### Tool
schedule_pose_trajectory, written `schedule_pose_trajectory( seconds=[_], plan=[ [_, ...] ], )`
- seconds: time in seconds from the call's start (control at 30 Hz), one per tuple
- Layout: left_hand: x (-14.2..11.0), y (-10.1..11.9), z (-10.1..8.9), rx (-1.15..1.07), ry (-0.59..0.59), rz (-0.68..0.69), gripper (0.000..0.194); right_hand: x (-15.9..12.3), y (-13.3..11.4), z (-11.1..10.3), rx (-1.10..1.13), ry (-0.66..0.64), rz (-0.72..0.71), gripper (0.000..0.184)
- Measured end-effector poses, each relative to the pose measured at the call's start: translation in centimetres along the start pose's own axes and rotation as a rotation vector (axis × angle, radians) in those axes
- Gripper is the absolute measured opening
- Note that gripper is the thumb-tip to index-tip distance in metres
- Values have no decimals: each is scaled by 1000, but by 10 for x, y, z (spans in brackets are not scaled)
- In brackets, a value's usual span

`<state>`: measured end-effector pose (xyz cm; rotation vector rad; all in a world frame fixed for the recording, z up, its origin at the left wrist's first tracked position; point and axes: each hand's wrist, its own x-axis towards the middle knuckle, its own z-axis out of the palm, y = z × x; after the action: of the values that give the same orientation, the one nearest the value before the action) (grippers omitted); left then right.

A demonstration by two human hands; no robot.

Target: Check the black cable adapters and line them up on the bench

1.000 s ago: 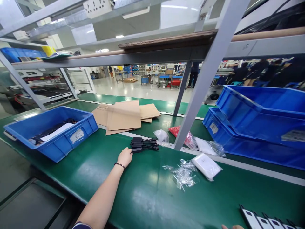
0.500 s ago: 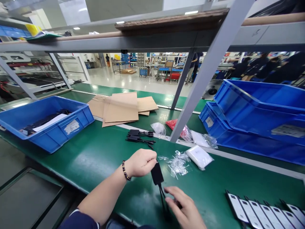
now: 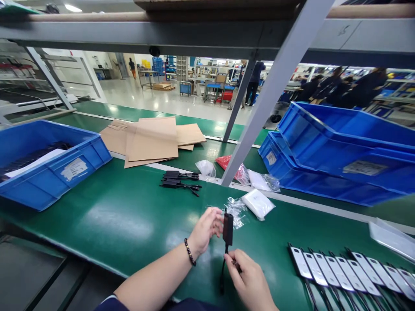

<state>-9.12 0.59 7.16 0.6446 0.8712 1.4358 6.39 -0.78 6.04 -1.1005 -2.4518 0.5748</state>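
Observation:
A small flat black box with cables [image 3: 228, 229] stands upright above the green bench. My right hand [image 3: 249, 276] pinches its cables just below the box, and their loose ends hang down. Close to the box's left side is my left hand [image 3: 207, 229], its fingers apart and loosely curled; whether a fingertip touches the box I cannot tell. More black boxes with cables [image 3: 178, 185] lie in a small pile farther back. Near the hands are a heap of clear plastic pieces [image 3: 236, 211] and a white plastic-wrapped pack [image 3: 258, 204].
A blue bin [image 3: 74, 168] with black items and paper stands left. Blue bins [image 3: 350, 160] are stacked right. Cardboard sheets [image 3: 152, 138] lie at the back. Rows of silver-faced devices [image 3: 333, 272] lie front right. A grey post [image 3: 256, 121] slants up from the bench.
My left hand has let go of the box's upper end and opened beside it. My right hand has closed on the cables. The box has turned more upright, and the view has shifted right.

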Motion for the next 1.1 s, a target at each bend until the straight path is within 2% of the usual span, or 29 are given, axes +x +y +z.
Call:
schedule_pose_trajectory(
  seconds=[0.07, 0.17, 0.27, 0.4, 0.5, 0.7, 0.93, 1.1],
  plan=[
    [-1, -16, 3, -46, -23, -111, 49, 1, 5, 4, -113, 59, -11, 24],
    [-1, -31, 4, -164, -61, -215, 58, 3, 8, 4, -179, 50, -36, 24],
    [-1, -34, 3, -287, -58, -288, 59, 9, 7, -7, -135, 36, 13, 19],
    [-2, -33, 2, -331, -57, -399, 57, 24, 11, -21, -171, 113, 56, 21],
    [-6, -33, 2, -341, -40, -371, 52, 36, 17, -22, -257, 144, 21, 25],
    [-8, -40, 3, -300, 24, -239, 45, 46, 19, -14, -320, 104, 5, 25],
    [-9, -39, 4, -285, 21, -228, 39, 48, 18, -12, -330, 111, 21, 27],
    [-9, -38, 4, -265, 14, -216, 37, 49, 18, -14, -267, 68, 54, 28]
  ],
)
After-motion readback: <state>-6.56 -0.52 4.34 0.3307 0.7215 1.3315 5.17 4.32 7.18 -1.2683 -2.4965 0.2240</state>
